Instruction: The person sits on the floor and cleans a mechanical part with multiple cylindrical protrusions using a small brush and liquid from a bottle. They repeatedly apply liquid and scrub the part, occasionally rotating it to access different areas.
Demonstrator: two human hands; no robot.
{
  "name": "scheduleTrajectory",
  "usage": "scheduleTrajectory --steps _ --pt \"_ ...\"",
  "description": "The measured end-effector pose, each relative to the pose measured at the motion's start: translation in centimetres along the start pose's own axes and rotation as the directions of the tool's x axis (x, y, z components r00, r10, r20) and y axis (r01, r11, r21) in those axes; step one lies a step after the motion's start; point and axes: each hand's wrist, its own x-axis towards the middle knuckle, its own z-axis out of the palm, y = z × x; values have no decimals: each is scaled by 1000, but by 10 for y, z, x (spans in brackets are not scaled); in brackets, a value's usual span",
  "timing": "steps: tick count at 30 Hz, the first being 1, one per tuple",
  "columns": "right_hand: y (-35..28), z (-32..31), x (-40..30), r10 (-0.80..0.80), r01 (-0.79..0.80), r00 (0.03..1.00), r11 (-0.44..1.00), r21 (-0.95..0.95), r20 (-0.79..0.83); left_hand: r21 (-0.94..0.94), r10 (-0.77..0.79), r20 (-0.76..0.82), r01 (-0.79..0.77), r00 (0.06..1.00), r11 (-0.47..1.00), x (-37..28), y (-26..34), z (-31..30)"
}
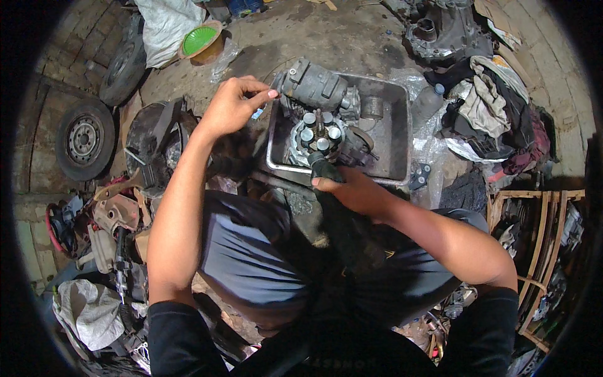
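A grey cast-metal compressor housing lies across the back left of a rectangular metal tray. In front of it stands a round mechanical assembly with a central shaft and a ring of several shiny piston ends. My right hand grips a dark bottle-like object, its narrow round end at the near edge of that assembly. My left hand is raised beside the housing's left end, with thumb and fingers bent together; I cannot tell whether it touches the housing or pinches something small.
A metal cylinder sits in the tray. To the right are a plastic bottle, a heap of cloths and a large gearbox-like casting. Wheels with tyres, a green basin and car parts lie to the left.
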Motion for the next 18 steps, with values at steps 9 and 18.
scheduleTrajectory --steps 9,18 --pt "-5 -50 -3 -299 101 949 593 -799 -103 -16 -35 24 36 999 999 -1 1 0" --pt "-17 -86 -13 -400 -21 907 275 -961 -134 -40 -27 8 27 1000 999 3 -3 3"
